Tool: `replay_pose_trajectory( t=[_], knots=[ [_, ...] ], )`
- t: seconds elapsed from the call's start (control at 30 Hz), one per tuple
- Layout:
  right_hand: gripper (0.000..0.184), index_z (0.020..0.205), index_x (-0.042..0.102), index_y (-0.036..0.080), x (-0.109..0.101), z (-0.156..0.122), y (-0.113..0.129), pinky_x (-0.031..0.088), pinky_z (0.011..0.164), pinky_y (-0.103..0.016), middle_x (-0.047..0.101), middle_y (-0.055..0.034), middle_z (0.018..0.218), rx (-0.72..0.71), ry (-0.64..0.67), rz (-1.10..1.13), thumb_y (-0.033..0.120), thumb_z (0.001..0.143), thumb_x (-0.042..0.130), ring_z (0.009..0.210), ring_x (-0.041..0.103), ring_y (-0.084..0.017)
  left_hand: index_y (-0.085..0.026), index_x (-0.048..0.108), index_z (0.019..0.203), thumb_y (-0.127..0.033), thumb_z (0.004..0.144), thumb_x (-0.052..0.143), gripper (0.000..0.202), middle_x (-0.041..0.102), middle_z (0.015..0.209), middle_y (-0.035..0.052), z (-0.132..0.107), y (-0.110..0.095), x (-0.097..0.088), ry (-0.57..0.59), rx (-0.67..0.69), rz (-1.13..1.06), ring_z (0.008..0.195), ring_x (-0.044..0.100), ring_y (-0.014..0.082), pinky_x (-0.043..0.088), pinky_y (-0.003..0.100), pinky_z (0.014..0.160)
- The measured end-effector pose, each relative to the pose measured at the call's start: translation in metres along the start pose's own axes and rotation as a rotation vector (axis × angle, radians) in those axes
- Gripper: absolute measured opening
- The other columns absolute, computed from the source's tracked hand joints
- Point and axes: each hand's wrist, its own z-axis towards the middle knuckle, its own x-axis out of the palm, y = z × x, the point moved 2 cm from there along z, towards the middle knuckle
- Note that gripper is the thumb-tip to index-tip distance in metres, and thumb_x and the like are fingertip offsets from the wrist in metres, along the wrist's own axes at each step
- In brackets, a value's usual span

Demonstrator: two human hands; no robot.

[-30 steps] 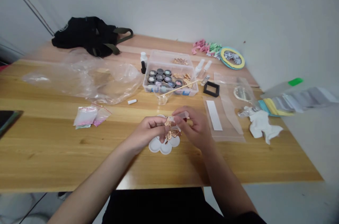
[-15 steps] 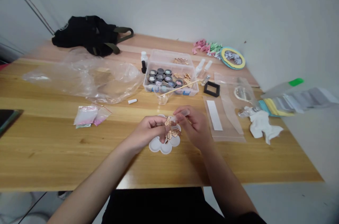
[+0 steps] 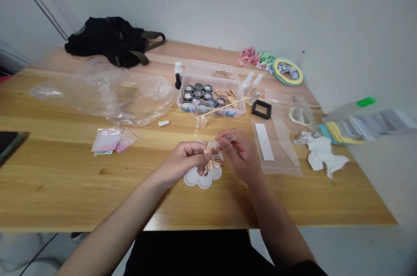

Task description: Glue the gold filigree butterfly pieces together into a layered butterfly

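Note:
My left hand pinches a gold metal butterfly ornament above a white flower-shaped mixing palette. The hands and the butterfly hide much of the palette. My right hand holds a small translucent plastic tube by its body, with the tip near the butterfly's upper wing. I cannot tell what the tube contains.
Ahead on the wooden table stands a clear plastic box of round pigment pots and gold pieces, with a small clear cup and wooden stick in front. Zip bags, crumpled plastic sheeting and a black bag lie around.
My right hand and the tube have shifted slightly upward and closer to the butterfly. The view has tilted a little. My left hand still holds the butterfly over the palette.

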Motion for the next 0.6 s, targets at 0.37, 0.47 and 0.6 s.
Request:
replay_pose_trajectory(
  t=[0.37, 0.47, 0.6],
  knots=[
    [0.016, 0.084, 0.059, 0.023, -0.0009, -0.0013, 0.0001, 0.047, 0.061, -0.025, 0.068, 0.0, 0.08, -0.015, 0.028, -0.018, 0.031, 0.095, 0.051, 0.068, 0.062, -0.012, -0.014, 0.071, 0.074, -0.033, 0.073, 0.068, 0.019, 0.056, 0.045, -0.0031, 0.0006, 0.0013, -0.0012, 0.0, 0.011, 0.011, 0.043, 0.046, 0.008, 0.031, 0.021, 0.048],
    [0.014, 0.085, 0.06, 0.024, -0.0009, -0.0012, 0.0005, 0.048, 0.062, -0.026, 0.068, -0.0001, 0.08, -0.027, 0.031, -0.019, 0.03, 0.094, 0.051, 0.069, 0.062, -0.013, -0.014, 0.072, 0.077, -0.033, 0.073, 0.068, 0.02, 0.056, 0.045, -0.0033, 0.0007, 0.0019, -0.0015, 0.002, 0.01, 0.017, 0.043, 0.045, 0.0079, 0.03, 0.021, 0.047],
    [0.017, 0.082, 0.06, 0.024, -0.0006, -0.0008, 0.0012, 0.05, 0.064, -0.027, 0.069, -0.0006, 0.081, -0.016, 0.028, -0.028, 0.032, 0.094, 0.051, 0.07, 0.063, -0.014, -0.015, 0.071, 0.074, -0.032, 0.073, 0.068, 0.018, 0.056, 0.046, -0.0032, 0.0006, 0.0022, -0.0014, 0.002, 0.01, 0.027, 0.043, 0.047, 0.0081, 0.032, 0.021, 0.048]
  ],
)
